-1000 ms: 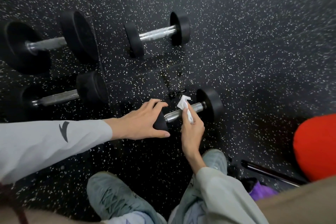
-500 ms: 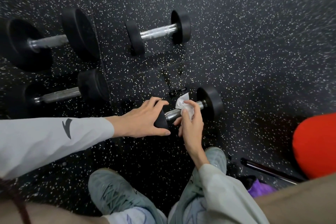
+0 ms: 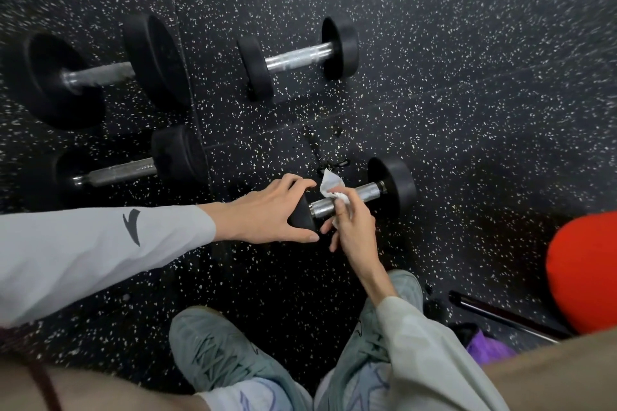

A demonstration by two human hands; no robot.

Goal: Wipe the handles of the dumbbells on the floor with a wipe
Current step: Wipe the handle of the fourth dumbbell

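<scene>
Rubber floor point(image 3: 467, 110), black with pale speckles, fills the view and carries four dumbbells. Largest of these is the big dumbbell point(image 3: 100, 72), far out beyond the left hand and to its left, with thick black discs and a dull metal bar. Nearer that hand, just above the grey sleeve point(image 3: 100, 253), lies the second dumbbell point(image 3: 133, 170), its black end weights joined by a long grey handle. Further out from both hands sits the small dumbbell point(image 3: 297, 58), with a bright knurled handle between two slim black discs.

Directly under the hands lies the near dumbbell point(image 3: 390, 187): black round ends and a short chrome handle point(image 3: 369, 192) that shines where it is bare, to the right of the right hand's fingers. The left hand point(image 3: 267, 213) is spread over the left end weight, fingers curled over its top and thumb hooked under its near edge, gripping it. The right hand point(image 3: 354, 227) pinches a crumpled white wipe point(image 3: 332, 187) against the handle with thumb and forefinger, while its other fingers hang loose and point down to the left. One corner of the wipe stands up above the bar.

Below the hands are two grey-green shoes point(image 3: 227, 354). To the right of the right hand sit a red rounded object point(image 3: 584, 274), a thin dark rod point(image 3: 500, 317) and a patch of purple point(image 3: 487, 349).
</scene>
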